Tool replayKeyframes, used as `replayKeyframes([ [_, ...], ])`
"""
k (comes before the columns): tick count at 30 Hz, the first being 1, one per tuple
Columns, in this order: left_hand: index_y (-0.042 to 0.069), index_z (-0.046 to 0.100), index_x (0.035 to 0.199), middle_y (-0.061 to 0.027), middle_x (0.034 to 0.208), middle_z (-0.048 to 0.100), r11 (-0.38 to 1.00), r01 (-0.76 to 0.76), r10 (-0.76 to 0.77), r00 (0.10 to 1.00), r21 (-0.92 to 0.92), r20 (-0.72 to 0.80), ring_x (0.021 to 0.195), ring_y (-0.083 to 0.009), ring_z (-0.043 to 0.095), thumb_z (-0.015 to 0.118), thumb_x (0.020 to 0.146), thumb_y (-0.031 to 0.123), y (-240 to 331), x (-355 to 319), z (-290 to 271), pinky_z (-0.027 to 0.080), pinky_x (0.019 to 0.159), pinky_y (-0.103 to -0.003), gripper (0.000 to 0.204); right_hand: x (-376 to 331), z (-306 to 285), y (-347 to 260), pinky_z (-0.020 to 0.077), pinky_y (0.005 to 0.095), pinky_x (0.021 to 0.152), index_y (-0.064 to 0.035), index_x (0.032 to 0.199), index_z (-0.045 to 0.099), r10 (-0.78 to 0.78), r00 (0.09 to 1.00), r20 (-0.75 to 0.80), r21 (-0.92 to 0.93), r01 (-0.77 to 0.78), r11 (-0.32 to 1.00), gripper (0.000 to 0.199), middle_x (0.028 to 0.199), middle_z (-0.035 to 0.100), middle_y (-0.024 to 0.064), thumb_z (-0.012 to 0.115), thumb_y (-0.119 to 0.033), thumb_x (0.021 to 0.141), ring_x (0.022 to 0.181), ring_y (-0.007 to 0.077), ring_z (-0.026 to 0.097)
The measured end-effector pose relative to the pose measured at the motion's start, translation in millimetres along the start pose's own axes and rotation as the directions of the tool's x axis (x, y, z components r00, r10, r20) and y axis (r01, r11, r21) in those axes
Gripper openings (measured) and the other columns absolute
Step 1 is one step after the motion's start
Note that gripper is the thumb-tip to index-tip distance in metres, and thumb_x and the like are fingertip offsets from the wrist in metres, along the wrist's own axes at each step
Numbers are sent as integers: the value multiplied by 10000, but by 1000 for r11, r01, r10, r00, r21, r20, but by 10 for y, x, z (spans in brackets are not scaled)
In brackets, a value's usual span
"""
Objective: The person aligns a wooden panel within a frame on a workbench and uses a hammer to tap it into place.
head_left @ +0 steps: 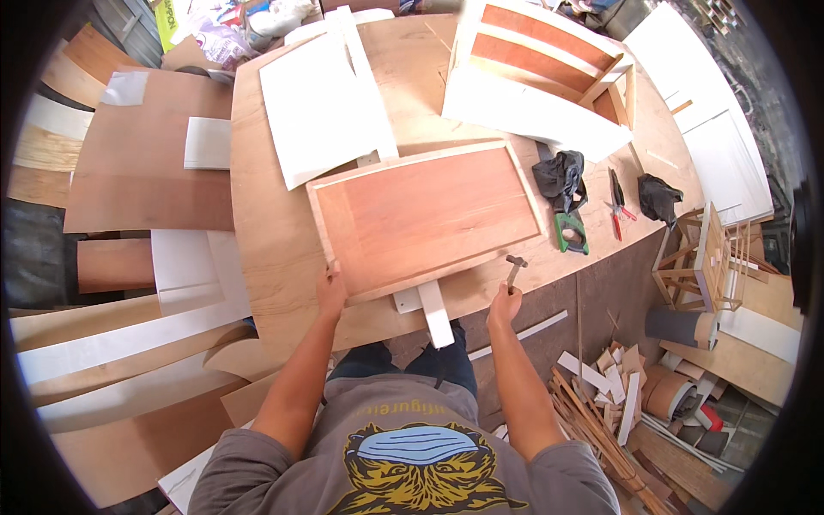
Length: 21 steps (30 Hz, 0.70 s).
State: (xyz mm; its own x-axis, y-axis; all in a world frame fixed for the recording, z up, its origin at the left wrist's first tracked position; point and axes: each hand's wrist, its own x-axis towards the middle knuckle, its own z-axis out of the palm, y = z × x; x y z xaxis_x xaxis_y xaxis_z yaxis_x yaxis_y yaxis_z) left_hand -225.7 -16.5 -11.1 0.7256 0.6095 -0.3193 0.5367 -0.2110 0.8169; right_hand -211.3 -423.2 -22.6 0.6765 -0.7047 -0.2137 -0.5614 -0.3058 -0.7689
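A shallow wooden drawer (429, 219), with a reddish plywood bottom and pale side strips, lies on the plywood worktable (275, 296). My left hand (331, 290) grips its near left corner, fingers closed over the rim. To the right, my right hand (505, 302) is wrapped round the handle of a hammer (515, 265), whose head points up beside the drawer's near right edge. Under the drawer's front side, a white wooden strip (435, 316) juts past the table edge toward me.
White panels (313, 103) lie behind the drawer at left, and a white cabinet frame (536, 99) stands at far right. Pliers (616, 206), a green-handled saw (571, 233) and black bags (560, 178) sit at right. Offcuts (614, 382) cover the floor at lower right; boards (129, 343) are stacked at left.
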Motion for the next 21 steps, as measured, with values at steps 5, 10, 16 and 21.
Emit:
replayKeyframes([
  [5, -22, 564, 1480, -193, 1263, 720, 996, 78, -81, 995, -53, -63, 1114, -270, 685, 594, 1083, 477, -218, -142, -550, 523, 975, -382, 638, 672, -157, -451, 525, 546, 869, 36, 1011, 658, 41, 999, 11, -155, -38, 987, 270, 984, 716, 244, 684, -229, 965, 942, 460, 689],
  [10, -48, 578, 1454, -170, 1228, 727, 998, 52, -56, 990, -37, -132, 1106, -223, 667, 591, 1090, 461, -324, -199, -609, 512, 969, -345, 626, 1401, -153, -432, 521, 582, 843, 34, 995, 668, -144, 984, 105, -250, 166, 954, 260, 970, 722, 264, 744, -203, 919, 914, 484, 688],
  [16, -85, 628, 1368, -180, 1284, 702, 967, 249, -253, 960, -44, -118, 1166, -247, 646, 590, 1084, 471, -109, -137, -608, 495, 1014, -381, 625, 1870, 108, -500, 542, 567, 850, 38, 1014, 685, -489, 857, 162, -394, 511, 764, 294, 991, 730, 261, 762, -228, 914, 933, 463, 698],
  [21, -66, 680, 1317, -151, 1246, 718, 941, 116, -156, 982, -319, -105, 1130, -243, 651, 581, 1082, 499, 155, 272, -432, 501, 996, -374, 620, 2114, 250, -732, 538, 516, 805, 47, 995, 698, -205, 913, 353, -270, 309, 912, 356, 970, 748, 242, 759, -297, 926, 905, 419, 724],
])
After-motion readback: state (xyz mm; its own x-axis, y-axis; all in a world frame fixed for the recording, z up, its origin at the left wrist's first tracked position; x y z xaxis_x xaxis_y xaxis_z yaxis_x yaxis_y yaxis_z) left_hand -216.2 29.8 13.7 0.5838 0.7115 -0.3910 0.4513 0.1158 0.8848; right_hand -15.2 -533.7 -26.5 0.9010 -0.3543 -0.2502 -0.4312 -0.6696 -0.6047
